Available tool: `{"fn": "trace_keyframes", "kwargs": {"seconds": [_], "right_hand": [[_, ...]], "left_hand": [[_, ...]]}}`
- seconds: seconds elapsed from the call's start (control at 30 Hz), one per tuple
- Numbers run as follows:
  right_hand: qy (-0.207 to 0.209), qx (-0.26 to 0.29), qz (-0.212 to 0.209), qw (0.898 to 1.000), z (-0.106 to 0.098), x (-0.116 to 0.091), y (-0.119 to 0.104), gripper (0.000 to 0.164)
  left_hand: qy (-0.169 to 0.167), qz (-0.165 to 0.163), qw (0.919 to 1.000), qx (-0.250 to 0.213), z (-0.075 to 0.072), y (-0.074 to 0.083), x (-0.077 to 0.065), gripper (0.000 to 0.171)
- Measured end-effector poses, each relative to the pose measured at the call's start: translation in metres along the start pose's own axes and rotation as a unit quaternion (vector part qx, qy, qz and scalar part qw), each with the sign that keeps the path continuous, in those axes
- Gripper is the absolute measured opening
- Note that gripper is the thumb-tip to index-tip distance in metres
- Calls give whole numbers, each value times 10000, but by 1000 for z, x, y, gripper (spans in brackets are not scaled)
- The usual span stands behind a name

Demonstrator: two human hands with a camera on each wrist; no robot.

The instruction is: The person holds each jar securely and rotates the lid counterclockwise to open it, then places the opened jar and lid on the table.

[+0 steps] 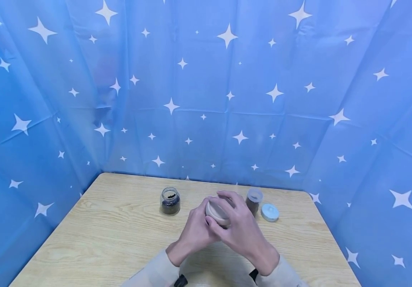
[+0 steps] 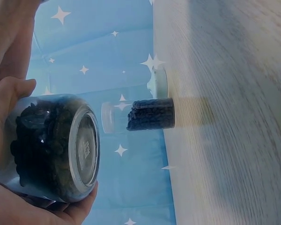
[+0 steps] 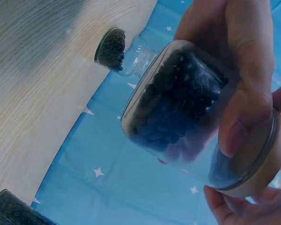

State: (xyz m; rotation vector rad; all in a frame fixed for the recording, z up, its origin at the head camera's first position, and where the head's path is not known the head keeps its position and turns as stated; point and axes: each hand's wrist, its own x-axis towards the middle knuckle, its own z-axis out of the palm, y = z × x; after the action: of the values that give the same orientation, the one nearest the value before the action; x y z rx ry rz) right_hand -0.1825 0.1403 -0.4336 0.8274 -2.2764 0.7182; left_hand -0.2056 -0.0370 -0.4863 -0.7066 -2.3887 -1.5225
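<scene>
Above the table, both hands are on a clear jar partly filled with dark bean-like pieces. Its lid is pale beige. My left hand grips the glass body, its thumb lying along the side in the right wrist view. Over the lid is my right hand, fingers and thumb curled round its rim. The jar is tilted, and the hands hide most of its body in the head view. In the left wrist view the jar's round base faces the table.
A small open glass jar with dark contents stands left of the hands. Behind the right hand stands a clear cylindrical container of dark pieces, with a light-blue lid beside it. A blue starred curtain borders the wooden table.
</scene>
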Motion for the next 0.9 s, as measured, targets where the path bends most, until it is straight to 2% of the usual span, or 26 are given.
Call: {"fn": "trace_keyframes", "kwargs": {"seconds": [0.37,0.53,0.77,0.9], "right_hand": [[-8,452,-369,9983,-4,3,9,51],[-85,627,-601,9962,-6,3,13,49],[-349,887,-1053,9899,-11,5,21,50],[-432,987,-1329,9853,-13,6,25,54]], "left_hand": [[-27,-36,10000,-76,-1,2,0,83],[-25,-33,9999,-158,-1,3,-1,78],[-11,36,9999,-93,0,3,-2,68],[-81,-12,9999,-123,0,3,-4,71]]}}
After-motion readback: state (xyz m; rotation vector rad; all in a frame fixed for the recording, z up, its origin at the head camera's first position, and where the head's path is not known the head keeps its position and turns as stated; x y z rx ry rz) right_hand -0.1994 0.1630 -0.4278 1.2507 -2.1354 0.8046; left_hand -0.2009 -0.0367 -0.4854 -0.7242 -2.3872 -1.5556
